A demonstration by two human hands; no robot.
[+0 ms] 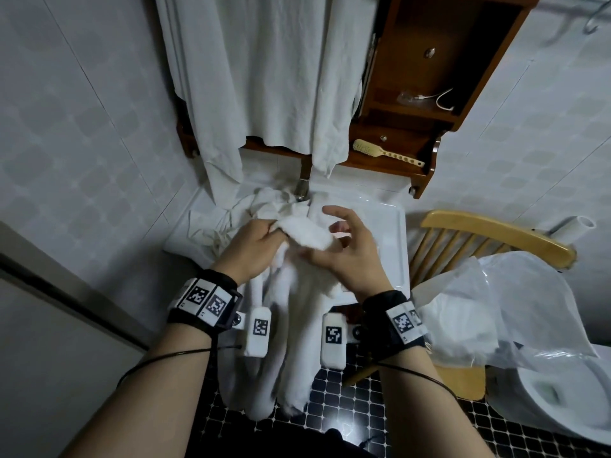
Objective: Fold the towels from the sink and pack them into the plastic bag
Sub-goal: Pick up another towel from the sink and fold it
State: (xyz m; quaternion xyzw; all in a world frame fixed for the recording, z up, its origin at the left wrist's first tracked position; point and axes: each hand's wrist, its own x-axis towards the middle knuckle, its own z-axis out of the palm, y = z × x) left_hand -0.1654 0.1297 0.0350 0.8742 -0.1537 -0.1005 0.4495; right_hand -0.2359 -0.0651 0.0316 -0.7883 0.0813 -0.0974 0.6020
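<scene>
A white fluffy towel (291,342) hangs from my hands in front of the sink (386,233), drooping down toward the dark tiled floor. My left hand (251,246) grips its top edge with curled fingers. Just right of that edge, my right hand (350,252) has its fingers spread and relaxed, the palm against the towel's upper part. More crumpled white towels (251,209) lie in the sink basin at the left. On the wooden chair (489,236) to the right sits the clear plastic bag (515,302), with white cloth inside it.
A white cloth (264,77) hangs from the wooden wall shelf (429,94) over the sink. A wooden hairbrush (383,153) lies on the shelf's lower ledge. A toilet (562,391) stands at the lower right. A door edge is at the left.
</scene>
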